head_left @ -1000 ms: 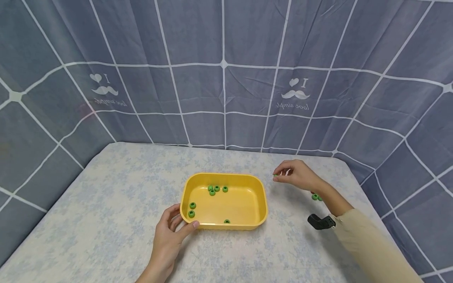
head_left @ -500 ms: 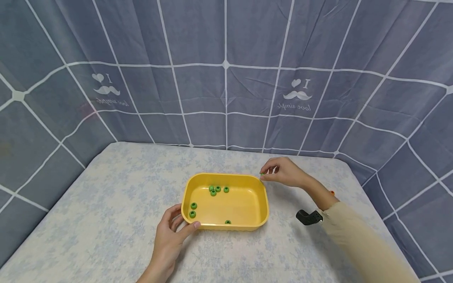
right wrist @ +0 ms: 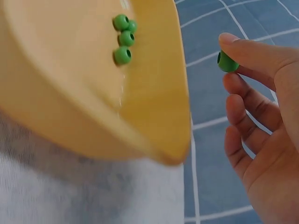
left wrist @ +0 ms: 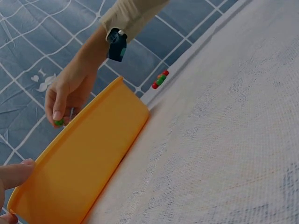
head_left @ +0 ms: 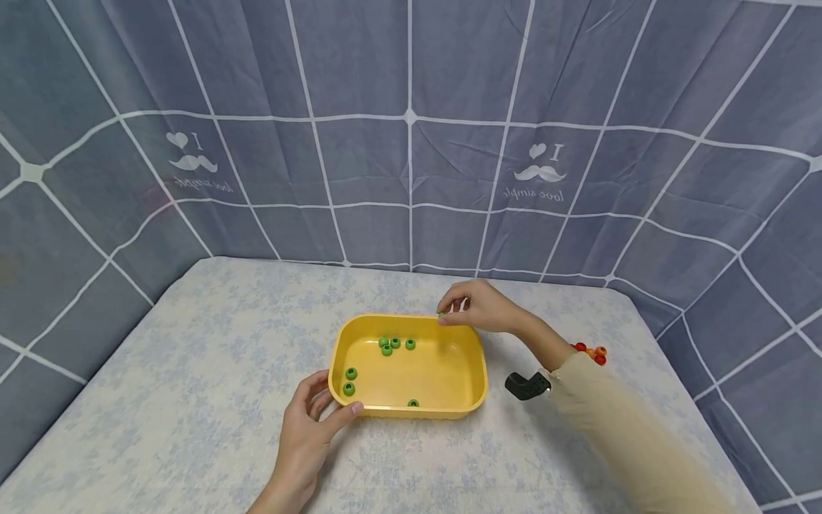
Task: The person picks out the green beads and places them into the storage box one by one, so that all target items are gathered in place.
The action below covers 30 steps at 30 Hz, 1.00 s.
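Observation:
A yellow rectangular tray [head_left: 411,412] stands on the table, with several green beads [head_left: 387,350] scattered inside it. My left hand [head_left: 310,428] grips the tray's near left corner, its thumb over the rim. Above the tray's far right rim, my right hand [head_left: 478,307] pinches one green bead [right wrist: 227,61] between thumb and fingertip. In the right wrist view the hole of that bead shows, and the other fingers are spread loosely below it.
Red and orange beads [head_left: 600,355] lie on the table to the right, partly behind the right forearm; a green one shows among them in the left wrist view. A black wrist device [head_left: 528,386] is on the right wrist. A blue checked curtain [head_left: 359,164] hangs behind the table.
My right hand has moved left with the green bead, from the right of the tray to above its far rim. Red and orange beads have come into sight. My left hand keeps its grip.

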Available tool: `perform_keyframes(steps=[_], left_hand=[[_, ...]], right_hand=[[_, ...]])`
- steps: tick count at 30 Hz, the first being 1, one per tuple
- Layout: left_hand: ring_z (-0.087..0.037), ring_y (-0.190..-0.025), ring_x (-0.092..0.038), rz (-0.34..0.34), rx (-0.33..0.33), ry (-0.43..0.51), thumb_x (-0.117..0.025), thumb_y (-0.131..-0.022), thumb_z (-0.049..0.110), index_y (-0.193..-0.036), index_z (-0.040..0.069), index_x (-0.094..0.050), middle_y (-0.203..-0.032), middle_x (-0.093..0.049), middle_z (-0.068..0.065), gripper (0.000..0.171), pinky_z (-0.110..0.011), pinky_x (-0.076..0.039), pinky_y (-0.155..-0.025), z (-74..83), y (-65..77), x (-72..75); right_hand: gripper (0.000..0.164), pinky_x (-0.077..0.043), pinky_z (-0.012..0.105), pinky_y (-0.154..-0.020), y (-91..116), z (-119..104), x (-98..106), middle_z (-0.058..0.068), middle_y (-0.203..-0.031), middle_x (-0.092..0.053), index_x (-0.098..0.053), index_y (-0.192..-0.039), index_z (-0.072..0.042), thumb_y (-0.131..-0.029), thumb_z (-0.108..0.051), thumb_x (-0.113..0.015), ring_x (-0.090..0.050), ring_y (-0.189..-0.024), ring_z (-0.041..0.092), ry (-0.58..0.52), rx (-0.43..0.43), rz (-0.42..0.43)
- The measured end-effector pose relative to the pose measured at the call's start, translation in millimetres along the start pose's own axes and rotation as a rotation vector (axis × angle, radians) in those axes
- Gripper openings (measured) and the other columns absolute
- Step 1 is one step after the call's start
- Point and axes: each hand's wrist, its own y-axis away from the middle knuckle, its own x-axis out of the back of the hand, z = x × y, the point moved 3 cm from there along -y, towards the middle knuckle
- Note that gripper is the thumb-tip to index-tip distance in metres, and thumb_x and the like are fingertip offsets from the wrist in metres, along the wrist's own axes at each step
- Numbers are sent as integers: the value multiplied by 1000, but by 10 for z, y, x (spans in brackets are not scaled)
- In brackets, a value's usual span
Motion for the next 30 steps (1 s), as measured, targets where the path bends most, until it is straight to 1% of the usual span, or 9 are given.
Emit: perform_keyframes(steps=[5,9,12,16,23,27,30], left_hand=[[-30,-136,-49,1,-9,-1,-86,-86,7,-152,7,-42,-149,-44,-14,79,-22,-57,-93,10,2,-6],[-30,-136,-49,1,-13,4,-86,-87,7,-152,6,-41,-150,-44,-15,79,-22,-57,-92,16,4,-5],[-29,-135,-49,-6,-20,10,-85,-87,6,-152,6,-42,-149,-44,-14,78,-22,-57,-92,23,4,-9],[-29,-134,-50,-18,-30,19,-84,-88,4,-151,6,-42,-148,-44,-14,76,-23,-57,-92,30,8,-13],[-29,-134,-50,-23,-28,25,-84,-88,4,-151,6,-42,-148,-43,-14,76,-23,-57,-92,33,15,-15],[-29,-134,-50,-19,-16,26,-84,-88,5,-151,6,-41,-148,-43,-14,76,-23,-57,-93,24,13,-13],[-29,-134,-50,-15,-11,24,-84,-88,5,-151,6,-41,-149,-43,-14,77,-23,-57,-93,18,12,-9]], right_hand=[[17,-58,37,-80,-143,-73,-105,-7,-94,-71,-81,-102,-5,-91,-18,-82,-62,-87,16,1,11,-29],[17,-58,35,-79,-242,-146,-164,-7,-95,-71,-81,-102,-5,-92,-20,-81,-62,-86,15,8,49,-39],[18,-58,34,-79,-302,-177,-204,-7,-96,-72,-81,-103,-5,-93,-20,-81,-62,-86,13,10,76,-47],[18,-58,33,-78,-360,-202,-246,-7,-97,-72,-81,-103,-5,-93,-19,-81,-63,-85,12,3,79,-61],[20,-57,32,-79,-393,-248,-265,-6,-99,-71,-80,-106,-6,-92,-21,-82,-62,-87,14,9,58,-41],[21,-57,32,-76,-360,-225,-258,-3,-99,-72,-79,-106,-4,-91,-19,-83,-62,-85,14,6,48,-31],[22,-57,31,-75,-327,-180,-254,-3,-98,-72,-78,-106,-3,-91,-18,-83,-62,-83,13,3,39,-34]])
